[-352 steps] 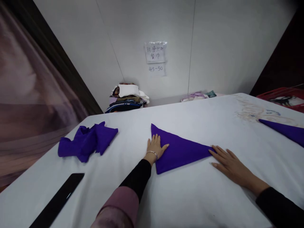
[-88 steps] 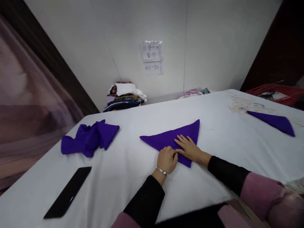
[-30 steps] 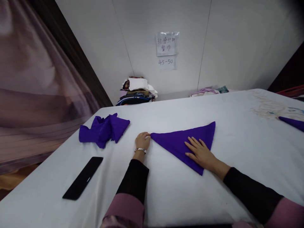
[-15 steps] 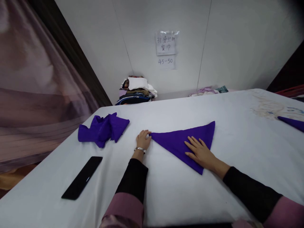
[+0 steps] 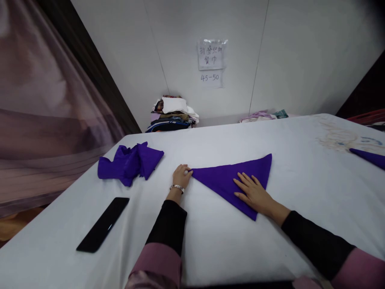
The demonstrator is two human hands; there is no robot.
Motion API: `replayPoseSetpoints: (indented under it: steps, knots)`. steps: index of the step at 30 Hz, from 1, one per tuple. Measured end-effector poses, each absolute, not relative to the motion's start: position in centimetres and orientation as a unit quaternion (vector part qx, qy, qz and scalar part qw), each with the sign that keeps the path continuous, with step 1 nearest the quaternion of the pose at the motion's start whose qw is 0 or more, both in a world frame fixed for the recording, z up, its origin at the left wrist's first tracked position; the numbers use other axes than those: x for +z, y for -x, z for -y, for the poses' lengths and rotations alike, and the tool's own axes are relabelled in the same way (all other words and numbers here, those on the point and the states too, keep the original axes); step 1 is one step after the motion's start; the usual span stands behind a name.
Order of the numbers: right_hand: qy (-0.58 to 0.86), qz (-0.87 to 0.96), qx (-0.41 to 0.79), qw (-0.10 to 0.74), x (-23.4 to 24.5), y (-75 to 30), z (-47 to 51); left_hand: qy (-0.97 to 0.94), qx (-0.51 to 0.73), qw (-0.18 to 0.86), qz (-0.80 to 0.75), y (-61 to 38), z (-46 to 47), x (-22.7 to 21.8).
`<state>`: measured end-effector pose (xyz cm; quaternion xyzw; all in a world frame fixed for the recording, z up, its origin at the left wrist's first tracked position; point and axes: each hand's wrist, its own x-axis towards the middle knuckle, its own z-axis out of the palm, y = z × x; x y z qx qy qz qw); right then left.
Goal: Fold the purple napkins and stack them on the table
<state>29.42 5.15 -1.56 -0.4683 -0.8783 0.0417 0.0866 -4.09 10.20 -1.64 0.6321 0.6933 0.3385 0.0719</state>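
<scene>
A purple cloth napkin (image 5: 221, 176), folded into a long triangle, lies flat on the white-covered table (image 5: 216, 249). At its narrow left tip, my left hand (image 5: 182, 176) pinches the cloth between thumb and fingers. My right hand (image 5: 251, 194) rests flat on the wide right part, its fingers stretched out and spread. To the left of my left hand lies a crumpled heap of purple cloth (image 5: 129, 164), apart from the hand.
A flat black object like a phone (image 5: 104, 224) lies at the left front. Folded clothes (image 5: 171, 114) are stacked behind the table by the wall, with more fabric (image 5: 261, 116) further right. Another purple cloth piece (image 5: 369, 158) reaches in at the right edge.
At the napkin's left tip, the small bunched end beside my left fingers now looks drawn out flatter. My right hand stays in place on the cloth.
</scene>
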Motion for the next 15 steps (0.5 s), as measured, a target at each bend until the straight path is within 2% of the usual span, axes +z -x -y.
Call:
replayPoseSetpoints:
  steps: [15]
  knots:
    - [0.466,0.878,0.045,0.096,-1.39,-29.35,-5.04,-0.63,0.315,0.073,-0.706,4.6,-10.75,-2.16]
